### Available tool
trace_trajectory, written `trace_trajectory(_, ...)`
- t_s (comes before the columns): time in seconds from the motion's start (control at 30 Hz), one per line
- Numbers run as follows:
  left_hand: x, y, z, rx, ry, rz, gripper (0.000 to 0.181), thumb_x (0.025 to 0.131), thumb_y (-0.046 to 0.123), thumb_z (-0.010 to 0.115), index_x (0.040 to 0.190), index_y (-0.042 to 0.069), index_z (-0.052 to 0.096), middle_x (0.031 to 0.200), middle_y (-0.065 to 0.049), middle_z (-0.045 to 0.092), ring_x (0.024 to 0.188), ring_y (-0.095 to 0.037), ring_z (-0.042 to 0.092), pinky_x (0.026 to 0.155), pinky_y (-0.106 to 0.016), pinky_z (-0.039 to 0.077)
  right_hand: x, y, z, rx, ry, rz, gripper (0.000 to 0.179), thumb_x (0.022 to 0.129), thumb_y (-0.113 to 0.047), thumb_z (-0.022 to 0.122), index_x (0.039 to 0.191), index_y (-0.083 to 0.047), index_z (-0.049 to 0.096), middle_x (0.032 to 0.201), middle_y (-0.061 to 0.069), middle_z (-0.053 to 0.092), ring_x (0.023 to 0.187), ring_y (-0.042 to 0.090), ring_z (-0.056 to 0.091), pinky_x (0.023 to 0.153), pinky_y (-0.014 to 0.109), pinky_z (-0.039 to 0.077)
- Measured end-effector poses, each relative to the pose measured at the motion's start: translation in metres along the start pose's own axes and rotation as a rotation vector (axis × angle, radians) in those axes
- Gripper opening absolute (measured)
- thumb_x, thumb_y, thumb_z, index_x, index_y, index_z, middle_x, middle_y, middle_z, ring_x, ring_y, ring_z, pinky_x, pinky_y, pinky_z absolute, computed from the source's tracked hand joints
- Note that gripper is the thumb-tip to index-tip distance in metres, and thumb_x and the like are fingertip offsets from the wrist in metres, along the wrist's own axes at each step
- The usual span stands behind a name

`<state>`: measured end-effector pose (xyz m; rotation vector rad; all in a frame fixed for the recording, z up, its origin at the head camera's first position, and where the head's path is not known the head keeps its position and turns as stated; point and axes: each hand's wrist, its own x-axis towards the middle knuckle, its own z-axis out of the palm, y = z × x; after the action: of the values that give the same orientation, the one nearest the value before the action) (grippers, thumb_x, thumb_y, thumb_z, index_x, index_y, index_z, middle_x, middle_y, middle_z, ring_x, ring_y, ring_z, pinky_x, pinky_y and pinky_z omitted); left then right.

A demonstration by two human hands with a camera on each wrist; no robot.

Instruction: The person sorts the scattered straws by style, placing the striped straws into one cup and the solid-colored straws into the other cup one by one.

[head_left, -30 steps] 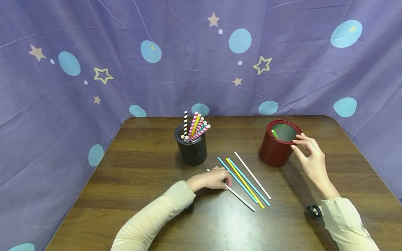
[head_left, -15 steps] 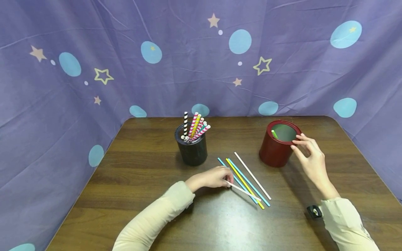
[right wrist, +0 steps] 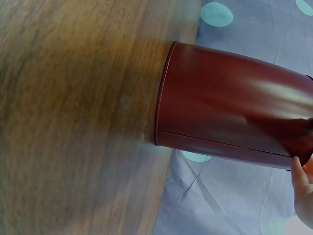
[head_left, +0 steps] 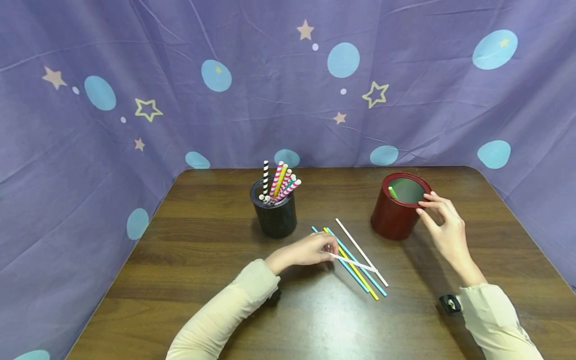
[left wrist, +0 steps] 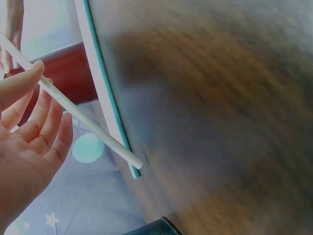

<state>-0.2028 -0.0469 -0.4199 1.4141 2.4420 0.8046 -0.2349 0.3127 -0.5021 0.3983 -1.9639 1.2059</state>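
Observation:
My left hand (head_left: 310, 250) pinches a white straw (left wrist: 93, 127) between thumb and fingers. In the head view the straw points right, raised over the straws on the table. Beneath it lie a yellow straw (head_left: 369, 288) and two blue straws (head_left: 357, 279); another white straw (head_left: 355, 244) lies to their right. At the right, my right hand (head_left: 450, 232) grips the rim of a red can (head_left: 391, 220), thumb on the outer wall and fingers at the top edge. The can stands upright with a green straw (head_left: 393, 192) leaning inside.
A black can (head_left: 277, 222) holding several striped paper straws stands left of the loose ones. Both cans rest on a brown wooden table (head_left: 189, 240). A purple patterned curtain (head_left: 270, 75) hangs behind it.
My left hand has lifted the white straw off the table and moved slightly right and away, swinging its free end across the lying straws. My right hand stays on the red can.

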Motion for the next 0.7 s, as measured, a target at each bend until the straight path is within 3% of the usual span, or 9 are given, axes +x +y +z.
trace_trajectory(0.13,0.001,0.002,-0.003,0.012,0.032,0.01,0.007,0.077,0.006,0.064,0.08,0.007,0.058,0.08,0.0,0.057,0.08,-0.014,0.051,0.073,-0.015,0.039,0.0,0.0,0.0,0.002,-0.001,0.001,0.031,0.073,0.005,0.067,0.101,-0.008,0.065,0.115,0.007,0.056,0.117,0.025,0.044,0.091,0.022,0.039)
trace_trajectory(0.43,0.007,0.009,-0.007,-0.019,0.093,-0.035,0.006,0.079,0.007,0.063,0.081,0.008,0.058,0.08,0.0,0.056,0.079,-0.014,0.05,0.072,-0.019,0.039,0.0,0.0,0.0,0.007,0.003,-0.004,0.031,0.073,0.006,0.067,0.101,-0.007,0.065,0.115,0.008,0.056,0.117,0.026,0.044,0.091,0.022,0.039)
trace_trajectory(0.6,0.011,0.011,-0.009,-0.109,0.149,-0.019,0.008,0.079,0.004,0.064,0.082,0.006,0.056,0.08,-0.003,0.057,0.078,-0.019,0.054,0.072,-0.03,0.046,0.0,0.0,0.0,0.01,0.004,-0.005,0.031,0.073,0.006,0.066,0.101,-0.007,0.065,0.115,0.008,0.056,0.117,0.026,0.044,0.091,0.023,0.039)
trace_trajectory(0.7,0.013,0.014,-0.009,-0.176,0.206,-0.005,0.011,0.078,0.0,0.064,0.082,0.004,0.055,0.079,-0.004,0.058,0.075,-0.014,0.054,0.069,-0.031,0.048,0.0,-0.002,0.0,0.01,0.002,-0.005,0.031,0.073,0.006,0.066,0.101,-0.007,0.065,0.115,0.008,0.056,0.118,0.026,0.044,0.091,0.023,0.039)
